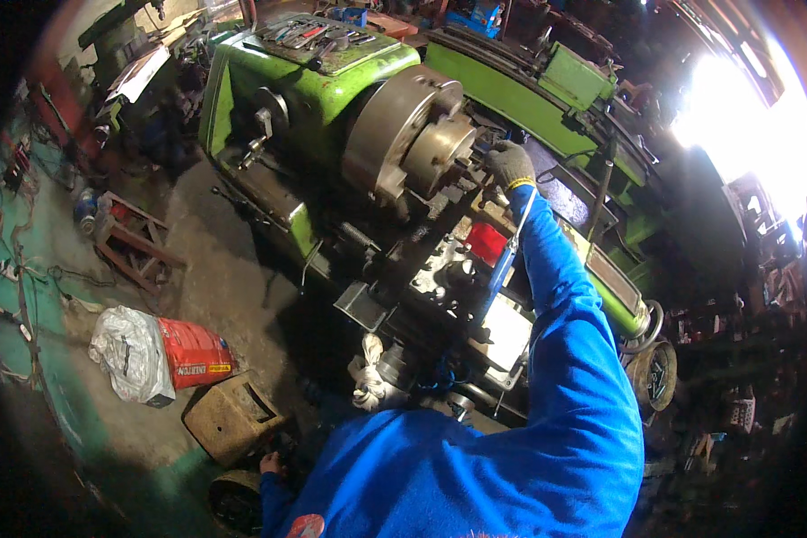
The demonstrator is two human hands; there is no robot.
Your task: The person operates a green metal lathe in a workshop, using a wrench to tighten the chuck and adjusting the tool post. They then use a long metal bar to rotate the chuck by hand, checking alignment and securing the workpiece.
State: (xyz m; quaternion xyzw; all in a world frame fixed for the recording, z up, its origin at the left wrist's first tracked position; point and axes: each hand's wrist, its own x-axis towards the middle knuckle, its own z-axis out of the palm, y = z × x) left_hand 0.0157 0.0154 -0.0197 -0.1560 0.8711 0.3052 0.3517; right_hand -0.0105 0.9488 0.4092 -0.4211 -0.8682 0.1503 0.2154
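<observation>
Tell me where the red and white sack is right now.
In the head view the red and white sack lies on the concrete floor at the lower left, left of the green lathe, just above a rusty metal box.

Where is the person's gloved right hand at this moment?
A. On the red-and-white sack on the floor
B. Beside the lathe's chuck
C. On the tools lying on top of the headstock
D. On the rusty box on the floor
B: the gloved right hand reaches up next to the round metal chuck of the green lathe.

green lathe (332, 81), blue sleeve (556, 269), grey glove (509, 164)
</observation>
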